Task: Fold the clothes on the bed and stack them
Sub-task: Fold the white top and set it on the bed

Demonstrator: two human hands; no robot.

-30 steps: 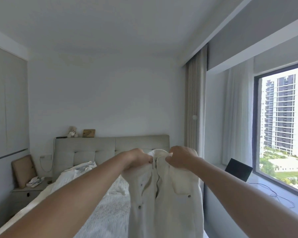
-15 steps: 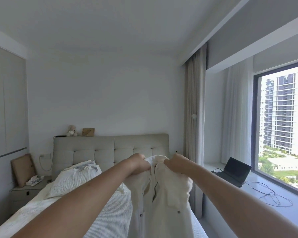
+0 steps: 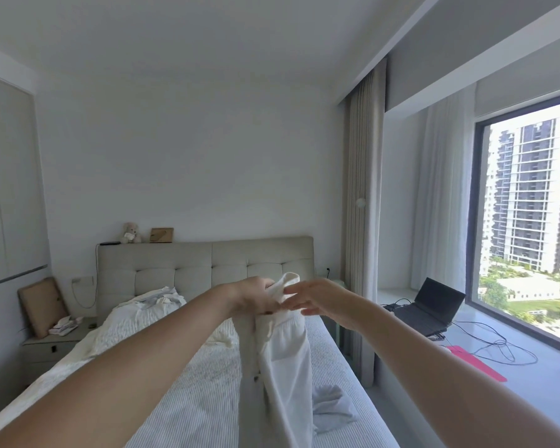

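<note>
**White garment held up over the bed, head view**

Left hand raised at arm's length, fingers curled round the bunched top edge of a white garment; grip firm, cloth gathered above the knuckles. Right hand just beside it, fingers straight and loosely spread, fingertips touching the same top fold without closing on it. Garment hanging straight down from the left hand as two long panels, lower end out of frame at the bottom edge, suspended above the striped bedspread of the bed. Small dark button or snap visible low on the left panel; exact kind of garment not determinable.

On the bedspread: a second pale, crumpled piece of clothing to the right of the hanging garment, near the bed's window side; a rumpled white quilt with mixed clothes heaped against the tufted grey headboard. On the headboard ledge, a small teddy bear beside a wooden picture frame. To the left, a nightstand with a board leaning on the wall. To the right, an open laptop and trailing cables on the window sill, beside a red flat object.
</note>
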